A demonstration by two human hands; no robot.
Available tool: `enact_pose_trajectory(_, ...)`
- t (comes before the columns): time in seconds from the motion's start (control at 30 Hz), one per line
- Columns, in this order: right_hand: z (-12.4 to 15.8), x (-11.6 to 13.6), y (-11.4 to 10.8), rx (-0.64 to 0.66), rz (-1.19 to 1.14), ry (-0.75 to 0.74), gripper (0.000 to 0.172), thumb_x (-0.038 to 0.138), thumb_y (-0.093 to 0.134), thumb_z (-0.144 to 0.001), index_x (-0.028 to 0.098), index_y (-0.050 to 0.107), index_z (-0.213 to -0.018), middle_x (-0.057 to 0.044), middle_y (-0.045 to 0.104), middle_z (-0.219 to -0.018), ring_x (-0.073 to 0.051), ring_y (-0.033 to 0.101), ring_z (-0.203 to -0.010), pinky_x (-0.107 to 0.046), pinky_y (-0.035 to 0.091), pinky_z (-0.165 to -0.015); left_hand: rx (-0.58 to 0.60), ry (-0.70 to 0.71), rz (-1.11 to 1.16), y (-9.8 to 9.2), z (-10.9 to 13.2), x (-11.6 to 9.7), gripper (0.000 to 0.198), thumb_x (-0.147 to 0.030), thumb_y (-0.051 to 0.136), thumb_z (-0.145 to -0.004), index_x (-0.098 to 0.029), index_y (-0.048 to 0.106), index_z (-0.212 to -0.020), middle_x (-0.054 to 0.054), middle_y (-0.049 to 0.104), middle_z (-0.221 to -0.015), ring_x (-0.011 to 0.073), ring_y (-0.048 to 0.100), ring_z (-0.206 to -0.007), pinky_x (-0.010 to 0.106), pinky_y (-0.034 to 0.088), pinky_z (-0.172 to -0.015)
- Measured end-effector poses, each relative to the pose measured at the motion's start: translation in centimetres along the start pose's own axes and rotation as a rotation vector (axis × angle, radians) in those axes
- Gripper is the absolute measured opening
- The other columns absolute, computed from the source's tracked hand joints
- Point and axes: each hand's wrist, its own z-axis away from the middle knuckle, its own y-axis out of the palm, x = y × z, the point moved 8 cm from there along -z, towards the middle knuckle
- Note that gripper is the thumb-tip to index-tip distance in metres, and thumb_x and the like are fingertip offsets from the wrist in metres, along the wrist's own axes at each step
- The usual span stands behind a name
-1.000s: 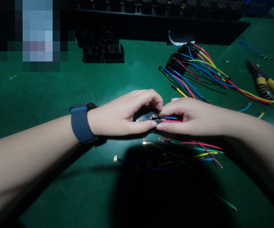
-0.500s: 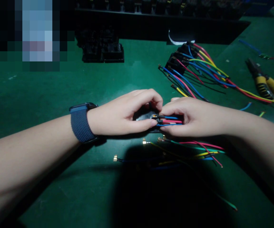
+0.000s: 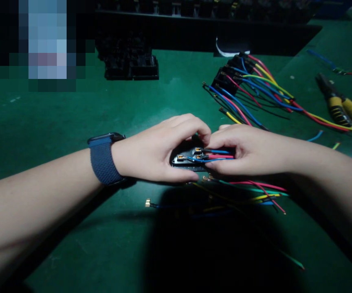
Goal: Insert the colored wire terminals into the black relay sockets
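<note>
A small black plastic socket part (image 3: 185,162) lies between my hands, with brass terminals showing in its face. Blue and red wires (image 3: 220,156) run from those terminals to the right. My left hand (image 3: 176,150) is curled around the part's left side, fingers at its far edge and thumb along its near edge. My right hand (image 3: 237,148) grips the part's right end, the wires passing under its palm; its fingertips are partly hidden. Just below lie loose wires with brass terminals (image 3: 255,185), partly in shadow.
A wired black part (image 3: 226,83) with many coloured leads lies beyond my right hand. Yellow-handled pliers (image 3: 344,110) rest at the right. Black plastic parts (image 3: 133,65) sit farther back, before a long black rack (image 3: 255,36). The table (image 3: 72,114) is green.
My left thumb has moved off the terminals down to the part's near edge, uncovering the terminals and blue wire. My right hand has hardly moved.
</note>
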Motion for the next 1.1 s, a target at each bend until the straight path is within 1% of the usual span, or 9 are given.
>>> enact_pose_trajectory(0.07, 0.01, -0.01, 0.06, 0.004, 0.0, 0.001, 0.016, 0.029, 0.053, -0.08, 0.016, 0.06, -0.074, 0.004, 0.049, -0.061, -0.01, 0.04, -0.059, -0.023, 0.027, -0.056, 0.003, -0.004, 0.0, 0.06, -0.03, 0.01, 0.043, -0.043, 0.069, -0.074, -0.022, 0.051, -0.106, 0.01, 0.058, -0.105, 0.0213, 0.054, -0.092, 0.035, 0.047, -0.079)
enact_pose_trajectory(0.23, 0.0, -0.04, 0.12, 0.012, 0.002, 0.011, 0.014, 0.027, 0.053, -0.079, 0.016, 0.062, -0.075, 0.003, 0.051, -0.061, -0.01, 0.042, -0.059, -0.023, 0.028, -0.056, 0.009, 0.012, -0.002, 0.11, -0.1, -0.1, 0.048, -0.046, 0.072, -0.071, -0.021, 0.051, -0.105, 0.01, 0.059, -0.104, 0.0214, 0.054, -0.092, 0.035, 0.047, -0.078)
enact_pose_trajectory(0.43, 0.01, 0.01, 0.17, 0.016, -0.017, 0.006, 0.017, 0.029, 0.053, -0.081, 0.016, 0.063, -0.076, 0.003, 0.051, -0.061, -0.01, 0.042, -0.059, -0.022, 0.028, -0.055, 0.015, -0.01, -0.003, 0.17, -0.06, 0.12, 0.042, -0.037, 0.069, -0.073, -0.021, 0.051, -0.106, 0.01, 0.059, -0.106, 0.0216, 0.055, -0.093, 0.034, 0.046, -0.078)
enact_pose_trajectory(0.6, 0.0, -0.13, 0.26, 0.021, -0.028, 0.012, 0.014, 0.027, 0.054, -0.08, 0.016, 0.062, -0.075, 0.003, 0.052, -0.062, -0.01, 0.042, -0.059, -0.022, 0.029, -0.056, 0.019, -0.016, -0.005, 0.23, -0.07, 0.1, 0.046, -0.046, 0.071, -0.072, -0.02, 0.052, -0.105, 0.01, 0.059, -0.107, 0.0213, 0.054, -0.094, 0.033, 0.046, -0.078)
enact_pose_trajectory(0.67, -0.04, -0.09, 0.21, 0.013, -0.026, 0.002, 0.016, 0.028, 0.053, -0.08, 0.016, 0.061, -0.073, 0.003, 0.052, -0.062, -0.01, 0.042, -0.059, -0.023, 0.028, -0.055, 0.02, -0.023, -0.011, 0.26, -0.03, 0.15, 0.045, -0.042, 0.071, -0.071, -0.02, 0.052, -0.105, 0.01, 0.059, -0.108, 0.0214, 0.054, -0.095, 0.033, 0.046, -0.079)
enact_pose_trajectory(0.77, -0.09, -0.21, 0.15, -0.005, -0.02, 0.008, 0.02, 0.031, 0.053, -0.081, 0.015, 0.061, -0.071, 0.002, 0.051, -0.061, -0.01, 0.041, -0.059, -0.024, 0.027, -0.055, 0.02, -0.027, -0.02, 0.24, 0.03, 0.22, 0.041, -0.032, 0.069, -0.073, -0.018, 0.051, -0.107, 0.01, 0.058, -0.109, 0.0218, 0.054, -0.097, 0.034, 0.046, -0.082)
enact_pose_trajectory(0.9, -0.11, -0.5, 0.3, -0.006, -0.033, 0.032, 0.024, 0.035, 0.053, -0.082, 0.015, 0.064, -0.075, 0.001, 0.053, -0.063, -0.011, 0.042, -0.06, -0.025, 0.027, -0.056, 0.031, 0.004, -0.014, 0.18, 0.05, 0.01, 0.038, -0.026, 0.064, -0.076, -0.014, 0.05, -0.109, 0.012, 0.057, -0.108, 0.0222, 0.054, -0.097, 0.038, 0.045, -0.088)
enact_pose_trajectory(1.0, -0.13, -0.48, 0.33, -0.001, -0.042, 0.029, 0.024, 0.035, 0.054, -0.082, 0.015, 0.063, -0.073, 0.001, 0.053, -0.063, -0.011, 0.042, -0.06, -0.025, 0.027, -0.056, 0.03, 0.012, -0.022, 0.15, 0.07, -0.05, 0.039, -0.028, 0.066, -0.077, -0.014, 0.05, -0.109, 0.012, 0.057, -0.109, 0.0229, 0.054, -0.099, 0.04, 0.044, -0.09)
enact_pose_trajectory(1.1, -0.13, -0.4, 0.27, 0.003, -0.048, 0.027, 0.021, 0.032, 0.054, -0.081, 0.015, 0.062, -0.072, 0.001, 0.053, -0.063, -0.011, 0.042, -0.06, -0.025, 0.027, -0.056, 0.017, -0.003, -0.019, 0.12, 0.08, 0.08, 0.046, -0.037, 0.071, -0.074, -0.015, 0.05, -0.109, 0.012, 0.057, -0.109, 0.0229, 0.055, -0.097, 0.039, 0.045, -0.089)
